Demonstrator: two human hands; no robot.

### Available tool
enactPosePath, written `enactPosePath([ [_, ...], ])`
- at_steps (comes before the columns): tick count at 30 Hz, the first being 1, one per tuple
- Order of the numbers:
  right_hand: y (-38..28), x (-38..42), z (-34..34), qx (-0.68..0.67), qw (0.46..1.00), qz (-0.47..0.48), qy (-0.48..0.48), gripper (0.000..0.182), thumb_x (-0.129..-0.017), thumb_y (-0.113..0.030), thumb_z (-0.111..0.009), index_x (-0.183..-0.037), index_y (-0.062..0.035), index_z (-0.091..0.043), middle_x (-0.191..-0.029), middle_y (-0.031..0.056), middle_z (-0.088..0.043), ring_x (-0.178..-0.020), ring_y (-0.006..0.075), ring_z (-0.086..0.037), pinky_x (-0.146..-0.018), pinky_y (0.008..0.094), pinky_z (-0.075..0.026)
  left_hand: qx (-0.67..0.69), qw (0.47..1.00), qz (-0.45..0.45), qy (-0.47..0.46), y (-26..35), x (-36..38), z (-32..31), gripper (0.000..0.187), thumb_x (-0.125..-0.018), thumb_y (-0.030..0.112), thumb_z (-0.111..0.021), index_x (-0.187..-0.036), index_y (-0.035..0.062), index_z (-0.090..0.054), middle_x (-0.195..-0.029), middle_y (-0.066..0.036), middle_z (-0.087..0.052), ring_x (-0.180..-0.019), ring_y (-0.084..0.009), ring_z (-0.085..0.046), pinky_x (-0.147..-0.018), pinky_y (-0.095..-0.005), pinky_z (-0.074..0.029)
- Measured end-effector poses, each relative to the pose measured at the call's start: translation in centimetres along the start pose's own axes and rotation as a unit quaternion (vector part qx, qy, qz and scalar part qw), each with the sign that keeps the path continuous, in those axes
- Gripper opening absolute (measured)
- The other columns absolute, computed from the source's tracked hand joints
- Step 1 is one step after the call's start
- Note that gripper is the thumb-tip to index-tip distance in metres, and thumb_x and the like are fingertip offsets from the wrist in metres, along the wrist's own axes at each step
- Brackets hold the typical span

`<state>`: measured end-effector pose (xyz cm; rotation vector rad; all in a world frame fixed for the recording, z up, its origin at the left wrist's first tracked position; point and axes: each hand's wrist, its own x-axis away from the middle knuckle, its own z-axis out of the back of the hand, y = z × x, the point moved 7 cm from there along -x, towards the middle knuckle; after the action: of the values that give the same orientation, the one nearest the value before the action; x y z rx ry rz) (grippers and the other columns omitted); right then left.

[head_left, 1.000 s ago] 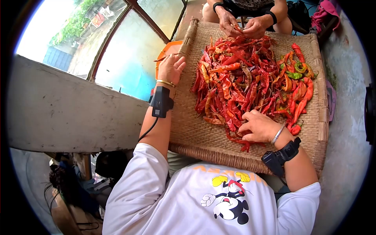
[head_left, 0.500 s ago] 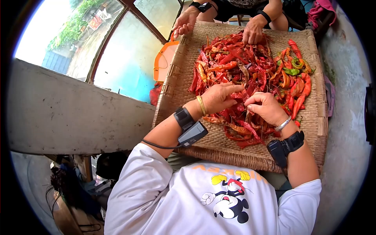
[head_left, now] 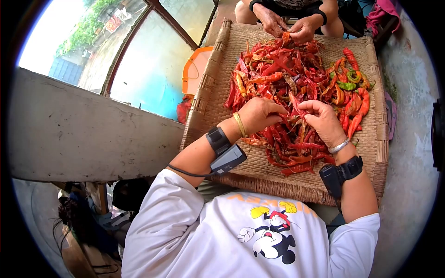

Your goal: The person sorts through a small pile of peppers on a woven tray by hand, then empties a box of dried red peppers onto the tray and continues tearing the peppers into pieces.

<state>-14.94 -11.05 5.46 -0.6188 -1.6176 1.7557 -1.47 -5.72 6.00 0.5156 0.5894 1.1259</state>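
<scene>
A single red chili (head_left: 296, 103) sits pinched between the left hand (head_left: 259, 115) and the right hand (head_left: 324, 121), just above the near middle of the chili pile (head_left: 287, 88). Both hands have their fingertips closed on it, one at each side, as if working at its stem; the exact contact is too small to make out.

The pile covers most of the woven mat (head_left: 218, 116), with a few green and orange pods at its right edge. Judging from how much lies heaped and unsorted, the sorting looks far from finished. An orange tray (head_left: 197, 65) lies just beside the mat on the left.

Across the mat, another person's hands (head_left: 287, 25) pinch a chili at the pile's far edge.
</scene>
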Motion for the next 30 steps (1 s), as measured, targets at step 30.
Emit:
enactPosePath([
  [30,2.2,-0.2,0.0,-0.221,0.973,-0.062,0.012,0.02,-0.077,0.001,-0.047,-0.093,-0.0015,-0.059,-0.086,0.0015,-0.058,-0.076,0.0079,-0.053,-0.072,0.0209,-0.043,0.085,0.994,0.052,-0.039,-0.4,0.0,0.4,0.022,-0.075,0.011,-0.062,-0.095,0.001,-0.06,-0.072,-0.008,-0.063,-0.063,-0.0168,-0.061,-0.06,-0.027,-0.048],
])
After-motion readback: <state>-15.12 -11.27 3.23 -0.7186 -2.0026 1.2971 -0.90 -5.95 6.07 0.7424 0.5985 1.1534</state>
